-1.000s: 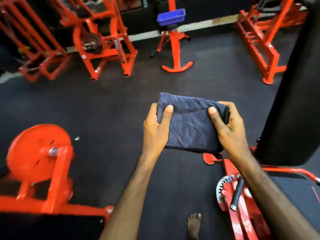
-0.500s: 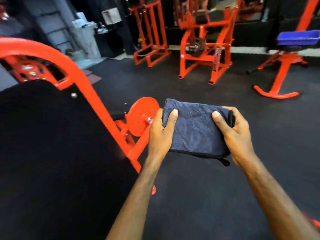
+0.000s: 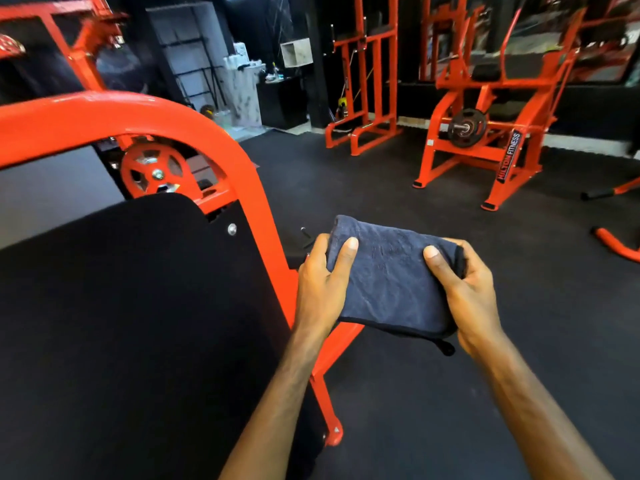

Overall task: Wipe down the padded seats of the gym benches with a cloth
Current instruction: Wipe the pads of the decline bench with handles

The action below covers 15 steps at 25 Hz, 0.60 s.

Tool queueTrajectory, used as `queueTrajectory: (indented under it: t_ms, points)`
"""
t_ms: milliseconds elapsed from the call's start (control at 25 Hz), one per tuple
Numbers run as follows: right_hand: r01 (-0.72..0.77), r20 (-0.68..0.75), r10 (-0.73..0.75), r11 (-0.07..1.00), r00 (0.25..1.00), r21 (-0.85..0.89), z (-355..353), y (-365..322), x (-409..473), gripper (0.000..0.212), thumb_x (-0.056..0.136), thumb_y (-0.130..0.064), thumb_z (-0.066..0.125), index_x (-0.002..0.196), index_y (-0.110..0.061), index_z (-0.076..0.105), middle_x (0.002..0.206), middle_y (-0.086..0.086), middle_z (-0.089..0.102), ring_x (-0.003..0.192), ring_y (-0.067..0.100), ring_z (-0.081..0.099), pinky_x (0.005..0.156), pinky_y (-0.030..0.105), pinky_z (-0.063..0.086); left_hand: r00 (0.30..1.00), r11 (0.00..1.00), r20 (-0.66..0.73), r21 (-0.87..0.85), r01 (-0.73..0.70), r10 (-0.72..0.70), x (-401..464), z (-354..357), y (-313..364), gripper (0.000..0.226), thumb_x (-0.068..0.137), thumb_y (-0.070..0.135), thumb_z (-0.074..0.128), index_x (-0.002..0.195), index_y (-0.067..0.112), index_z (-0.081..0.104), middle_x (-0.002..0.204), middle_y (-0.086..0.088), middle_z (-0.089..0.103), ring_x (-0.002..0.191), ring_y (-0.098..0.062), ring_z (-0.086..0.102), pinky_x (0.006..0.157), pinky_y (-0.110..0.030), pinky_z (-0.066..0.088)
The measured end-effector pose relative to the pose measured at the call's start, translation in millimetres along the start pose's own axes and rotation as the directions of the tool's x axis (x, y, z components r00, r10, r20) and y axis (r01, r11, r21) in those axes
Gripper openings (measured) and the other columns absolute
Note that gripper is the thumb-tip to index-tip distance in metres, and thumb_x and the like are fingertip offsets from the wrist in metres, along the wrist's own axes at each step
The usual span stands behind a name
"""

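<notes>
Gym floor [image 3: 415, 202] beneath folded, dark-grey cloth [image 3: 391, 282].

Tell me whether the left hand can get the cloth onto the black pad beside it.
Probably yes. The left hand grips the cloth just right of the black pad; only the orange frame bar runs between, nothing above.
</notes>
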State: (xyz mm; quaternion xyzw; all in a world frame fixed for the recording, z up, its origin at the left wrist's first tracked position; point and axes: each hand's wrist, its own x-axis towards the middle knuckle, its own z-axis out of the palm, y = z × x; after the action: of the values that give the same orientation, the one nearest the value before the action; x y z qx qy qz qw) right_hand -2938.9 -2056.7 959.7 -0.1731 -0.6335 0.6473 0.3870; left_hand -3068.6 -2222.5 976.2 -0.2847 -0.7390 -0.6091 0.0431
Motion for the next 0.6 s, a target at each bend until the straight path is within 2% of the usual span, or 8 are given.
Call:
queueTrajectory:
  t_ms: [160,360,520,600]
  points:
    - [-0.017,0.028,0.017,1.000,0.999,-0.009,6,26,66,0.011,0.102,-0.027,0.071,0.109,-0.019,0.071,0.101,-0.008,0.076,0.094,0.003,0.069,0.082,0.017,0.054,0.999,1.000,-0.037,0.017,-0.002,0.003,52,28,-26,0.041,0.105,0.056,0.060,0.094,0.017,0.058,0.081,-0.006,0.064,0.080,-0.031,0.062,0.080,-0.058,0.053]
    - [-0.024,0.121,0.026,0.999,0.992,-0.024,9,77,204,0.010,0.101,-0.031,0.071,0.109,-0.024,0.072,0.103,-0.007,0.076,0.096,0.005,0.070,0.086,0.026,0.053,0.992,0.998,-0.126,0.056,-0.002,0.009,149,86,-69,0.034,0.107,0.050,0.061,0.095,0.018,0.059,0.081,-0.006,0.064,0.079,-0.030,0.062,0.076,-0.054,0.054]
    - [-0.076,0.289,0.082,0.997,0.954,-0.031,17,118,332,0.011,0.100,-0.033,0.073,0.108,-0.027,0.072,0.105,-0.006,0.078,0.099,0.007,0.072,0.089,0.032,0.054,0.965,0.989,-0.252,0.106,0.103,-0.073,234,138,-112,0.032,0.107,0.050,0.061,0.097,0.020,0.061,0.082,0.002,0.066,0.081,-0.024,0.064,0.079,-0.053,0.055]
    - [-0.101,0.375,0.118,0.993,0.920,-0.065,25,132,398,0.014,0.097,-0.037,0.074,0.110,-0.030,0.072,0.107,-0.007,0.078,0.103,0.009,0.073,0.092,0.035,0.055,0.938,0.983,-0.326,0.096,0.155,-0.116,271,162,-124,0.031,0.107,0.048,0.063,0.095,0.019,0.061,0.081,-0.001,0.065,0.080,-0.027,0.063,0.078,-0.052,0.055]
